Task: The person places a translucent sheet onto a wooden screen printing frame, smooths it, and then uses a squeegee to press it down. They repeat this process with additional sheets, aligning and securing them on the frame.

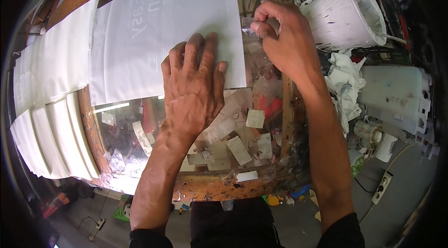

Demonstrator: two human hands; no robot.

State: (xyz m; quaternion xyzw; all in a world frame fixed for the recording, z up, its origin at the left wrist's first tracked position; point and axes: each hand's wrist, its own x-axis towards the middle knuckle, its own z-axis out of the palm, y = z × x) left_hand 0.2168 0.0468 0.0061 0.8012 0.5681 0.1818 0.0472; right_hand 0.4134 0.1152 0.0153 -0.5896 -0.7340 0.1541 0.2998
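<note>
A white translucent sheet [126, 52], which may be a flat plastic bag, lies on a glass-topped wooden table, with faint reversed print showing through. My left hand [193, 80] presses flat on its near right part, fingers stretched out and a little apart. Just beyond the sheet's right edge is my right hand [284, 33], with thumb and forefinger brought together. Next to those fingertips a small clear scrap [248, 23] shows, perhaps tape; whether it is pinched I cannot tell.
Stacks of white sheets [56, 70] lie at the left. Several tape scraps [239, 150] stick to the glass. A paint-streaked white bucket [347, 14] lies tilted at the right, above crumpled white paper [345, 82]. A power strip [382, 186] rests on the floor.
</note>
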